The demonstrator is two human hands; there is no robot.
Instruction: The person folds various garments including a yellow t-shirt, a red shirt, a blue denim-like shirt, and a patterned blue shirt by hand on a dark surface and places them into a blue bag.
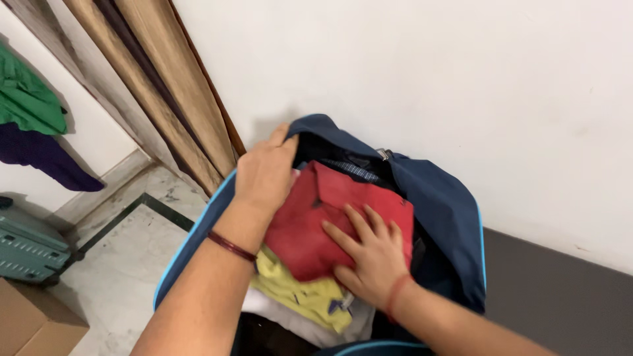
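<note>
Setting: pale marble floor (125,264) with a dark inlaid border line, white wall (428,79) with a dark grey skirting band (560,296), tan curtain (165,92) hanging at the left. At the left edge, green and purple garments (30,125) hang on the wall; below them a grey-green hard case (30,247) and a cardboard box (33,323).

Item 1: navy bag (438,211) with light-blue piping, standing open against the wall, its flap thrown back toward the right.

Item 2: red shirt (316,217), folded, lying on top of the contents in the bag's mouth. Long axis runs from lower left to upper right, the upper end toward the wall.

Item 3: yellow garment (297,293) directly beneath the red shirt, with white cloth under it.

Left hand (267,173): grip closed over the far left edge of the red shirt, beside the bag's rim; dark bangle on the wrist.

Right hand (372,254): grip released, fingers spread flat, pressing on the shirt's near right corner; red thread on the wrist.

Obscured: the bag's lower part is cut off by the frame; a checked fabric behind the red shirt shows only partly; the bag's interior is dark.
</note>
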